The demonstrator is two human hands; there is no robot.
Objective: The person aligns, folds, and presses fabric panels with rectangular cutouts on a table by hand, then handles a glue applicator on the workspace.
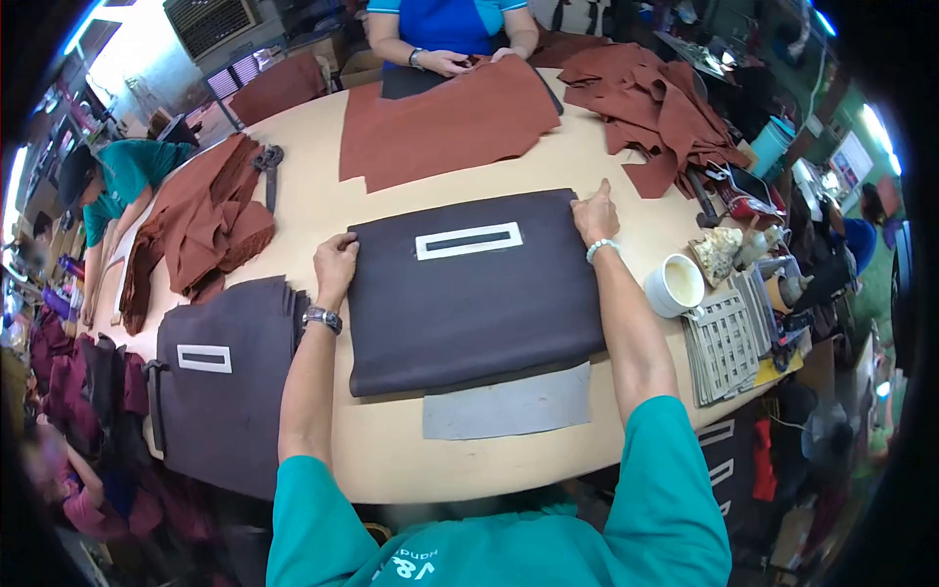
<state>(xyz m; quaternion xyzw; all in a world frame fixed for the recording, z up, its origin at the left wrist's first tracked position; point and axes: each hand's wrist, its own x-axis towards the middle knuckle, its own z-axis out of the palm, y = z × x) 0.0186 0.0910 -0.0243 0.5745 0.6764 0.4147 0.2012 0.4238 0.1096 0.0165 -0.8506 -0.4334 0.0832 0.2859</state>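
Note:
A dark leather-like panel [469, 313] lies in front of me on the pale table, its near edge rolled or folded. Near its far edge it bears a white rectangular frame [468, 241] around a dark slot. My left hand [335, 266] is closed at the panel's far left corner, fingers curled over the edge. At the far right corner my right hand [595, 215] grips the edge with its thumb pointing away from me. A grey strip [507, 403] pokes out from under the panel's near side.
Left of me is a stack of similar dark panels [230, 391] with a hammer-like tool [155, 406] on its edge. Brown sheets [440, 127] lie across the table before a co-worker. A white tub [674, 286] and a calendar sheet [724, 342] sit at right.

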